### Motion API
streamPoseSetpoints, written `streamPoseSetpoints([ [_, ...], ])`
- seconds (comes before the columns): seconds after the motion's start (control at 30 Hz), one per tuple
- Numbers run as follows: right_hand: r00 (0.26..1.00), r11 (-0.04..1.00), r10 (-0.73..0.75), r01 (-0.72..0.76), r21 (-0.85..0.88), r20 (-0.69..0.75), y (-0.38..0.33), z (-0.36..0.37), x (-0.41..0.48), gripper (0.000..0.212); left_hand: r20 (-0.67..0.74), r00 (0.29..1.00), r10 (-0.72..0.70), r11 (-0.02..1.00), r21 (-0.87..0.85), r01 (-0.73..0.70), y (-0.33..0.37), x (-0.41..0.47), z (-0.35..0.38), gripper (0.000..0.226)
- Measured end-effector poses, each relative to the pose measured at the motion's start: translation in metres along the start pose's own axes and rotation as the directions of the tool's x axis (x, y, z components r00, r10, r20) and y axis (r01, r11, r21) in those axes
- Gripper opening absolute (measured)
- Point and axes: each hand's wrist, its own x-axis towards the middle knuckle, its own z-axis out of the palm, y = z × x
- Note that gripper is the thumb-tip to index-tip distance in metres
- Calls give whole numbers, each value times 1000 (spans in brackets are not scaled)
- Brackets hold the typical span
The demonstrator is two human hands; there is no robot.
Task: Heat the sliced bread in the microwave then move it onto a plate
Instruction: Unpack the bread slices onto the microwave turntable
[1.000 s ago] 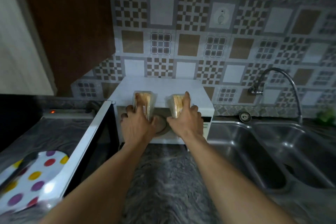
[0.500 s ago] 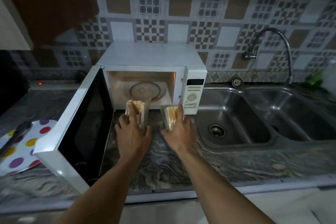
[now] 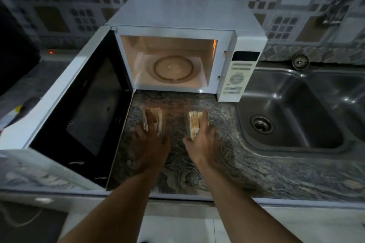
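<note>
Left hand (image 3: 151, 142) and right hand (image 3: 201, 140) each clasp a clear-wrapped pack of sliced bread (image 3: 194, 123), stood on edge on the countertop (image 3: 227, 154) at 6 o'clock of the open microwave (image 3: 197, 21), prob. to stage them before loading. Turntable (image 3: 173, 68) empty. Pack label and panel text too blurred to read.

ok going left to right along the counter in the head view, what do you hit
microwave door → left hand on a bread pack → right hand on a second bread pack → sink
</note>
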Motion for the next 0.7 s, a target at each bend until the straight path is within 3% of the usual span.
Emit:
streamPoseSetpoints([
  [0.23,999,999,47,-48,-18,-21,-4,6,4,113,72,996,-48,998,-31,51,-1,8,17,102],
  [0.7,996,995,78,-80,-58,-34,0,-1,2,112,63,997,-54,997,56,50,-5,6,22,106],
])
